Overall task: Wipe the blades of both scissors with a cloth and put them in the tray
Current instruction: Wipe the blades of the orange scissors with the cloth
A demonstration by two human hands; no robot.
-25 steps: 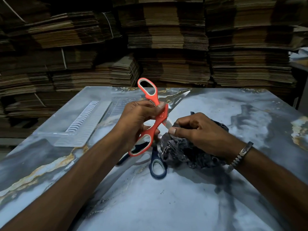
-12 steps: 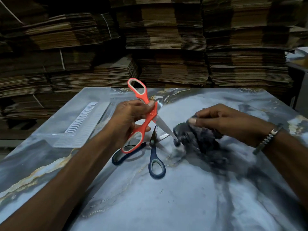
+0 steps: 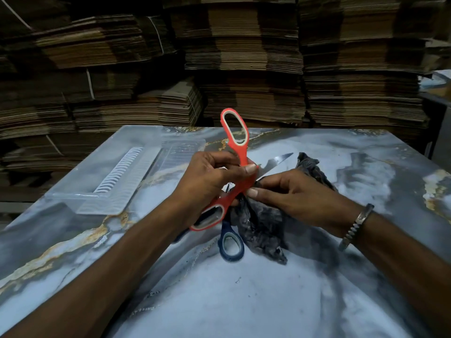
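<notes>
My left hand point(image 3: 207, 181) grips the orange scissors point(image 3: 235, 137) at the pivot, spread open above the table, one handle loop pointing up. One blade point(image 3: 280, 159) points right and away. My right hand point(image 3: 297, 193) pinches the dark cloth point(image 3: 258, 223) around the other blade close to the pivot; that blade is hidden. The blue scissors point(image 3: 230, 245) lie on the table under my hands, mostly covered by the orange handle and the cloth. The clear plastic tray point(image 3: 117, 181) sits at the left of the table.
The marble-patterned table point(image 3: 219, 301) fills the lower view. Stacks of flattened cardboard point(image 3: 244, 69) rise behind the far edge. A grey surface with papers point(image 3: 436, 86) stands at the far right.
My right hand has slid the cloth back along the blade from its tip to the pivot. My left hand has tilted the orange scissors more upright.
</notes>
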